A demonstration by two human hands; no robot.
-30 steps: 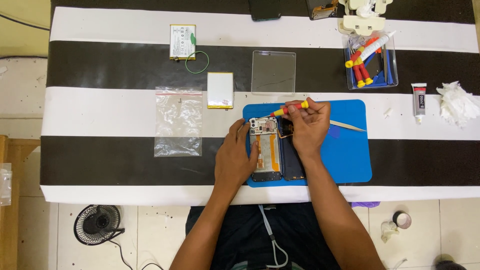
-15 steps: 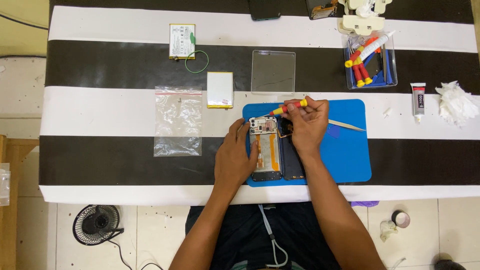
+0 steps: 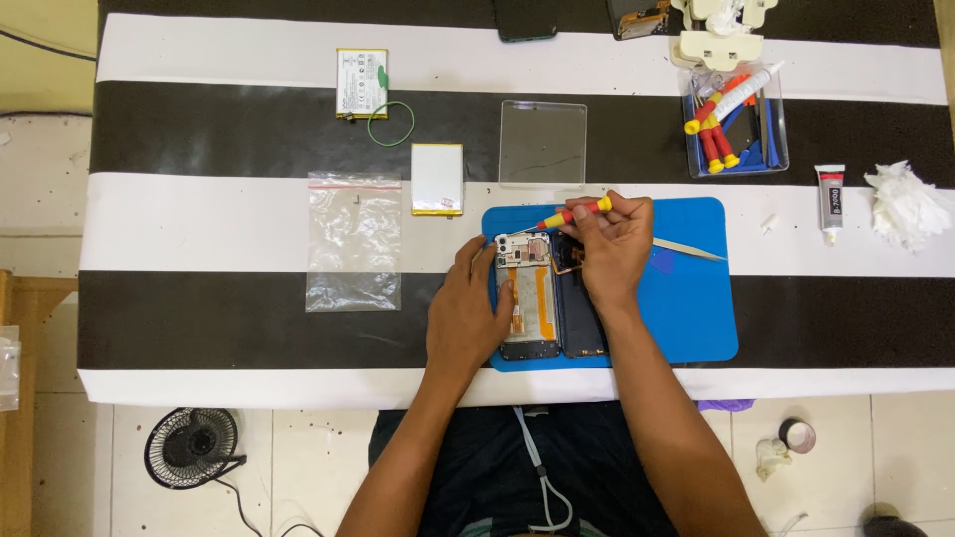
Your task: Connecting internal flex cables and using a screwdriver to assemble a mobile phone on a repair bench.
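Opened phone point(image 3: 527, 298) lay steadied by left hand point(image 3: 466, 316); right hand point(image 3: 615, 249) gripped a screwdriver point(image 3: 574, 212). At 1 o'clock, a clear tray point(image 3: 771, 159) held more tools.

Clear zip bag with red seal strip point(image 3: 354, 241) flat on the surface left of centre, small white tube with red-and-black label point(image 3: 831, 197) at right, white-labelled rectangular battery point(image 3: 362, 84) upper left, dark phone screen point(image 3: 525, 18) at top edge
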